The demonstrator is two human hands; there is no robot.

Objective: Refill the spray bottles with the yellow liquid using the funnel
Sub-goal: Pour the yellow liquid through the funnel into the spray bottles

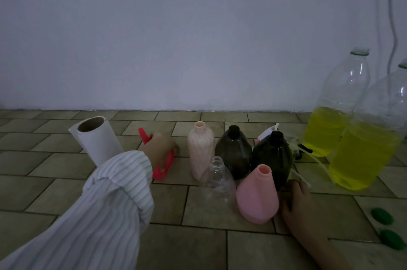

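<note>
The left hand (159, 148), reaching out of a white striped sleeve (110, 199), curls its fingers around a bright red plastic funnel (164, 165) that lies on its side on the tiled worktop (198, 245), its narrow spout (142, 135) poking up past the hand toward the wall. Just left of that hand stands a tilted roll of white paper towel with a brown cardboard core (97, 139). To the funnel's right, close together and all uncapped, stand the spray bottles: a tall pale pink ribbed plastic bottle (200, 148), a small clear plastic bottle (220, 179) in front of it, a smoky grey translucent bottle (234, 150), a darker brown-black bottle (273, 155) and, nearest, a squat pink cone-shaped bottle (256, 197). The right hand (295, 208) rests beside the pink cone bottle's base, fingers loosely bent against it; whether it truly grasps the bottle cannot be told. Behind the dark bottles lie removed spray heads with thin white dip tubes (312, 159). At the far right stand two large clear plastic bottles (343, 115), uncapped, each about half full of yellow liquid (361, 155), the nearer one overlapping the farther. Two green bottle caps (382, 215) lie on the tiles near the right edge
</note>
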